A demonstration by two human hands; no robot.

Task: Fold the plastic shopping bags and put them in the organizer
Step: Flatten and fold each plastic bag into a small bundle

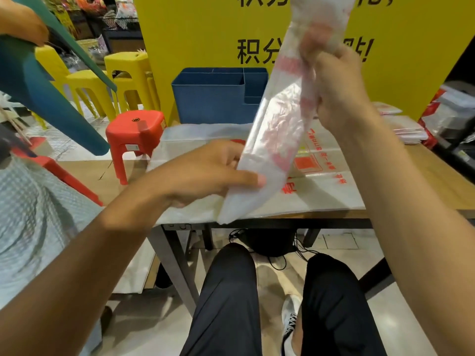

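Observation:
A long, narrow folded white plastic bag (277, 129) with red print hangs tilted above the table. My right hand (334, 83) grips its upper part. My left hand (210, 170) pinches its lower end between thumb and fingers. Under it, a flat plastic bag (329, 186) with red print lies spread on the wooden table (437, 176). The blue organizer (213, 98), with several compartments, stands at the back of the table, beyond my hands.
A pile of flat bags (401, 124) lies at the table's right, against a yellow sign (200, 32). A red stool (136, 134) and yellow stools (128, 73) stand left of the table. Another person's hand (20, 24) holds a teal object (38, 98) at upper left.

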